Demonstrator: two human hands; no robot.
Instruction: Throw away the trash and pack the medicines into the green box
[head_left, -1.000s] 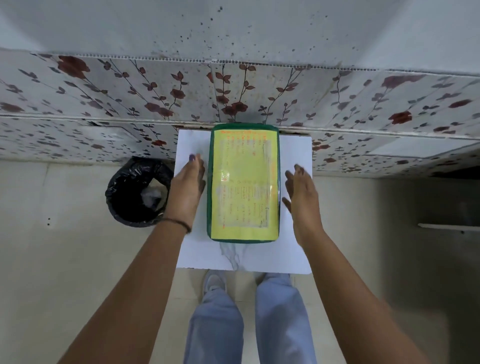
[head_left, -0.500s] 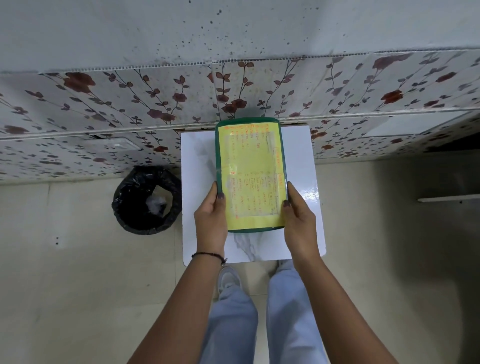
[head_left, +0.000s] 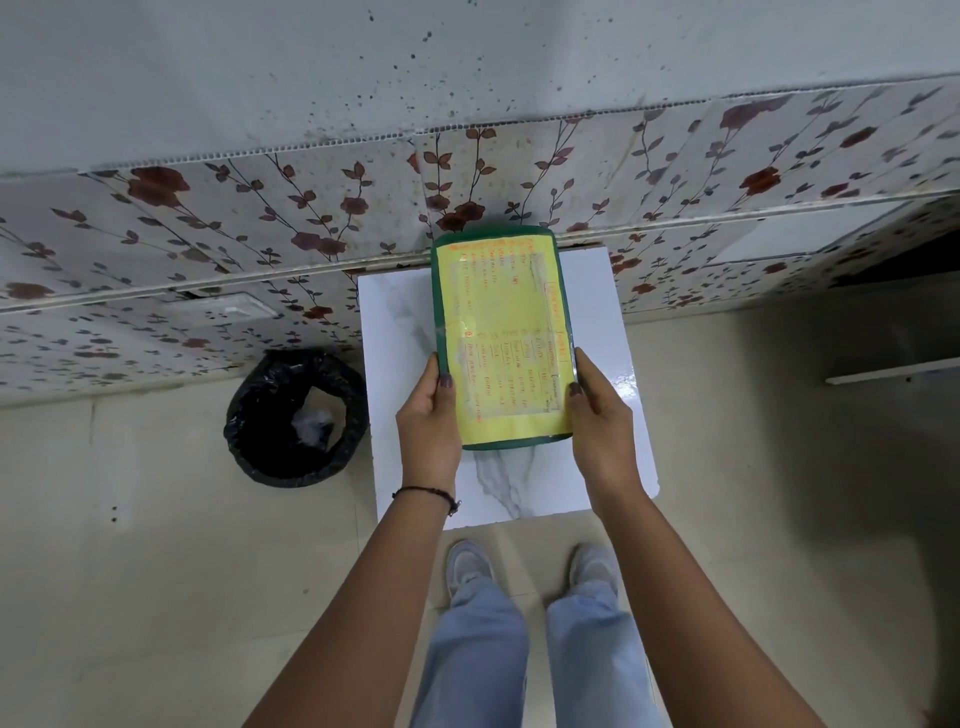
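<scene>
On a small white marble-look table (head_left: 519, 483) set against a floral wall, a green box (head_left: 501, 343) with a yellow handwritten label on its lid lies lengthwise, its far end at the wall and its near end toward the person. A second ago both hands lay flat and spread on the table either side of the box; half a second ago they had already moved to its near corners. Now the left hand (head_left: 428, 415) grips the box's near left edge, thumb on the lid rim, fingers wrapped under or behind, and the right hand (head_left: 597, 415) mirrors it on the near right edge. The lid looks closed. No medicines or trash show on the table, so packing seems finished and the box is probably being lifted or set straight.

Bare table shows along both long sides of the box and in a wider strip at the near edge. A bin (head_left: 296, 418) lined with a black bag stands on the floor just left of the table, with something pale inside. Open floor lies to the right, and the person's feet stand just short of the table's near edge.
</scene>
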